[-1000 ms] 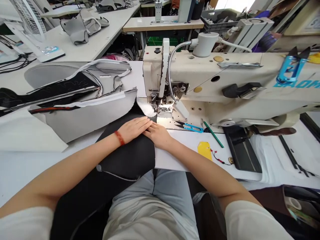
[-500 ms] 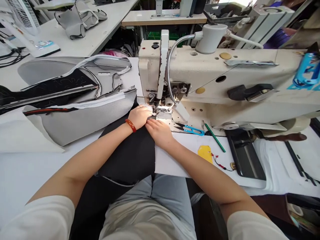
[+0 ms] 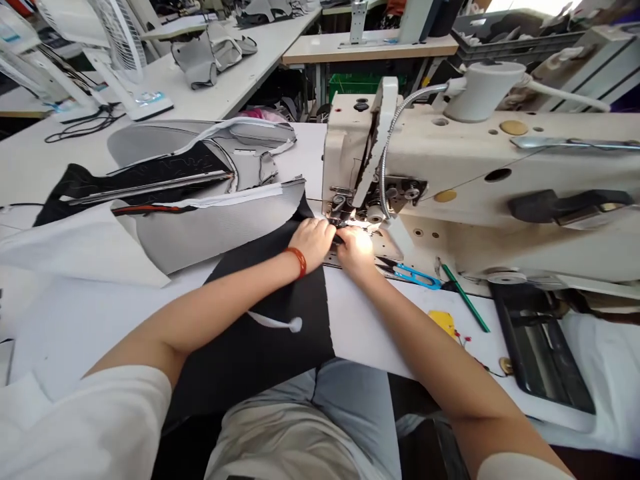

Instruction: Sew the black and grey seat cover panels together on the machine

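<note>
At the sewing machine (image 3: pixel 430 133), both of my hands are close to the needle area. My left hand (image 3: pixel 314 241), with a reddish-brown bracelet (image 3: pixel 299 260) at its wrist, has its fingers curled on the black fabric (image 3: pixel 280 353). Facing it, my right hand (image 3: pixel 357 252) is closed, pinching the fabric's edge just in front of the presser foot; its fingertips are partly hidden. The fabric runs down from there over the table edge to my lap. A white strip (image 3: pixel 275 323) lies on top. Left of the machine rests a grey mesh bag piece (image 3: pixel 210 233) with white edging.
Right of my right hand lie blue thread snips (image 3: pixel 415 275), a green pencil (image 3: pixel 465 298), a yellow tag (image 3: pixel 443 323) and a dark tray (image 3: pixel 545 353). White fans (image 3: pixel 125 67) and a grey sewn piece (image 3: pixel 207 60) stand on the far left table.
My hands went from lying flat by the presser foot to gripping the fabric with curled fingers. A white strip now shows on the fabric. The whole view has shifted, with things appearing farther right.
</note>
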